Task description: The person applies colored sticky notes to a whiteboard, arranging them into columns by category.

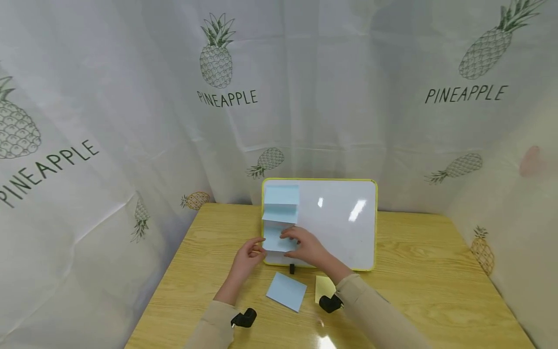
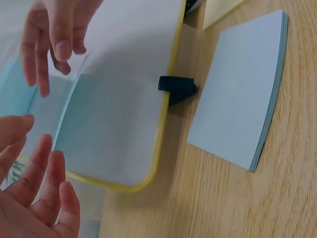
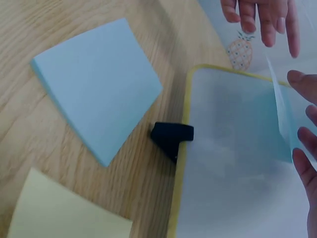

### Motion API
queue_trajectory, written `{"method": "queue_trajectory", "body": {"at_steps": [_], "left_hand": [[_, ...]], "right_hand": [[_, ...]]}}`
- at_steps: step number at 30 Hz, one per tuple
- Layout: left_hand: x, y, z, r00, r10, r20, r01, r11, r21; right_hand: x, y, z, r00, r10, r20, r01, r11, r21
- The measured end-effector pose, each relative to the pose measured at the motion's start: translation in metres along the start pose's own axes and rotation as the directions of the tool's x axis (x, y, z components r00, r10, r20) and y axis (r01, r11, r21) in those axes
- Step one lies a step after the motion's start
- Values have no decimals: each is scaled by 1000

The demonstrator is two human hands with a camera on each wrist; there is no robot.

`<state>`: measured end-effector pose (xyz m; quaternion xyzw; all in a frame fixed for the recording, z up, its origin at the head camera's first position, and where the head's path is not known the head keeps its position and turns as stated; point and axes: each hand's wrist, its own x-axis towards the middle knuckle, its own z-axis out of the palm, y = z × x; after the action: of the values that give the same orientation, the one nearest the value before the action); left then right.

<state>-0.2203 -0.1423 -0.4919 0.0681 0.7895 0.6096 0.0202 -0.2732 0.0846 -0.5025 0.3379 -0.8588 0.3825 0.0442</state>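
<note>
A whiteboard (image 1: 335,223) with a yellow frame stands tilted on the table. Down its left side run three light blue sticky notes, an upper one (image 1: 282,195), a middle one (image 1: 280,213) and a lowest one (image 1: 274,237), whose bottom edge lifts off the board. By that note's left edge is my left hand (image 1: 249,256), fingers loosely bent and spread in the left wrist view. My right hand (image 1: 308,247) hovers over the note's right side, with thumb and fingers apart. Neither hand grips anything.
In front of the board lie a pad of blue sticky notes (image 1: 286,292) and a yellow sticky note pad (image 1: 323,286), partly behind the right wrist's camera. A black stand foot (image 1: 292,268) juts from the board's lower edge. A pineapple-print curtain (image 1: 327,121) hangs behind the table.
</note>
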Motion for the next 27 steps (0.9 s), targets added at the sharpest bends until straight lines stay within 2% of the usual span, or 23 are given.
{"method": "queue_trajectory", "body": {"at_steps": [3, 6, 11, 16, 21, 27], "left_hand": [[-2, 4, 5, 999, 1, 42, -1, 1000, 7], [2, -4, 13, 998, -3, 69, 1, 1000, 23], [7, -14, 32, 991, 23, 134, -32, 997, 72], [7, -15, 56, 974, 22, 224, -43, 995, 91], [6, -22, 78, 957, 25, 289, -53, 994, 93], [3, -34, 105, 934, 39, 355, -95, 986, 140]], "right_hand": [[-13, 1, -7, 1000, 16, -15, -15, 999, 30], [-25, 5, -12, 999, 29, -35, -28, 999, 36], [-45, 10, -18, 997, 53, -57, -51, 997, 49], [-67, 16, -22, 997, 60, -51, -56, 996, 75], [-90, 24, -24, 997, 52, -54, -50, 998, 44], [-116, 32, -22, 994, 101, -32, -101, 995, 13]]}}
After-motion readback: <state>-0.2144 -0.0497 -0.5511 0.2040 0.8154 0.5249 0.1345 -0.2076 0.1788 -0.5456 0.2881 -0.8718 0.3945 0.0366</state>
